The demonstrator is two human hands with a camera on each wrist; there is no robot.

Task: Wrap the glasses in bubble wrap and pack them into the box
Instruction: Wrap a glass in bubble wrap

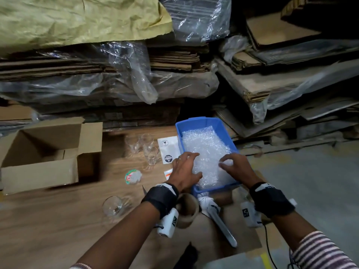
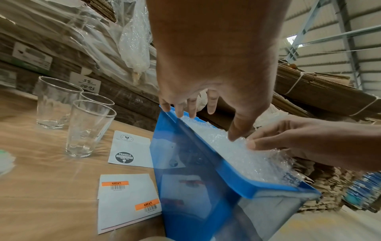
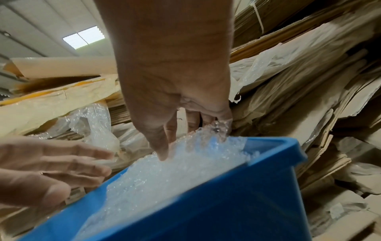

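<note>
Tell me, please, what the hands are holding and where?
Right hand pinches the bubble wrap at its near edge in the bin; left hand only rests on it.

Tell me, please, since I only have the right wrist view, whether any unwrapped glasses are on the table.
Observer: Yes, three glasses stand upright in a cluster left of the blue bin of bubble wrap.
Operator: Thank you. Is there another one anywhere?
Observer: A fourth glass lies on its side nearer the person.
Operator: And is the box ready?
Observer: The cardboard box sits at the far left with its flaps open.
</note>
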